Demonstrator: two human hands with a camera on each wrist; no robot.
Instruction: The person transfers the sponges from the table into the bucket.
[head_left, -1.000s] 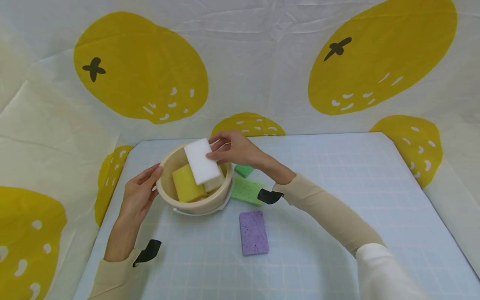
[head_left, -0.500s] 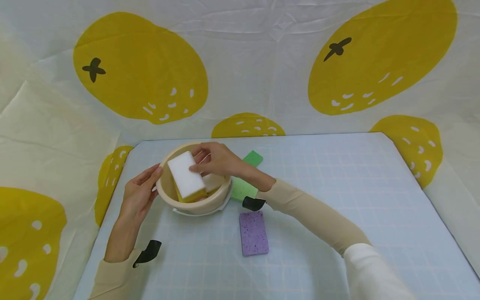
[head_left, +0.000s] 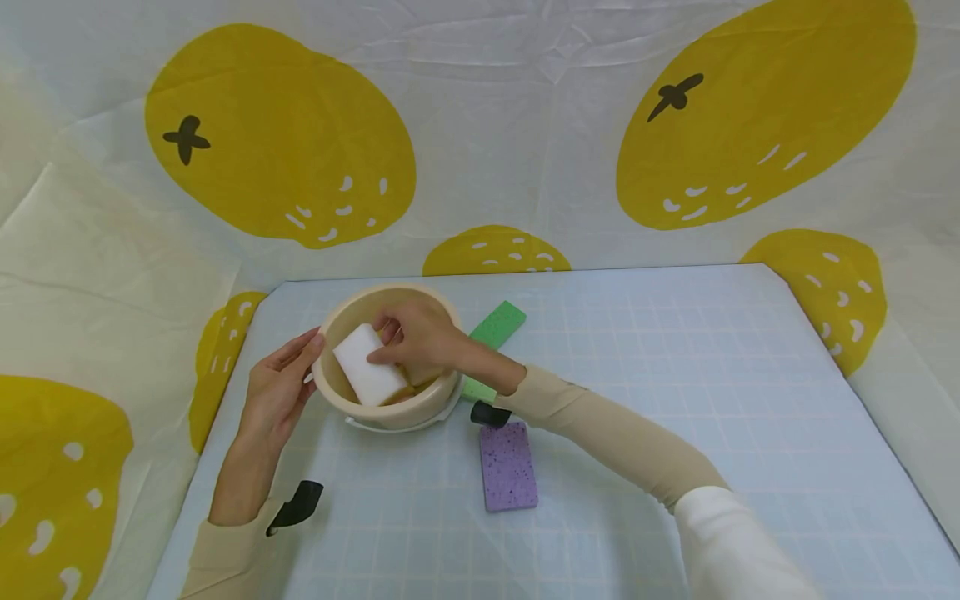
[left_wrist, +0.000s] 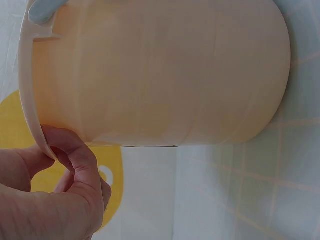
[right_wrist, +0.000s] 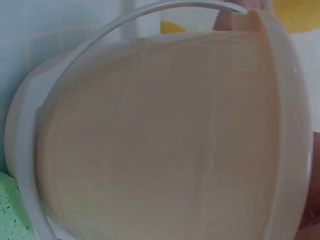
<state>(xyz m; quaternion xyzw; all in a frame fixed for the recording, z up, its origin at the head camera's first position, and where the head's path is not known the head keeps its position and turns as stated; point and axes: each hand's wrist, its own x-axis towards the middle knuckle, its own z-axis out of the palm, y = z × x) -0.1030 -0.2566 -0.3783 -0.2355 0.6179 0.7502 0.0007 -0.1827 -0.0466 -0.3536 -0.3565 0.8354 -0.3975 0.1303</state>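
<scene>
A cream bucket [head_left: 405,414] with a white handle stands at the table's back left. My left hand [head_left: 276,385] pinches its rim at the left, thumb on one side and fingers on the other, as the left wrist view shows close up. Inside the bucket, my right hand [head_left: 420,335] holds a white sponge [head_left: 367,367] between thumb and fingers. Other sponges in the bucket are mostly hidden under the white one and the hand. From the right wrist, the bucket wall [right_wrist: 160,130] fills most of the view, and only a bit of the right hand shows at the edge.
Right of the bucket lie a dark green sponge [head_left: 500,325] and a light green sponge [head_left: 477,390], the latter partly under the right forearm. A purple sponge [head_left: 508,468] lies nearer the front. A fruit-patterned cloth [head_left: 517,167] hangs behind the table.
My right hand has moved left and down into the bucket with the white sponge, which now covers the yellow sponge. The left hand has stayed on the rim.
</scene>
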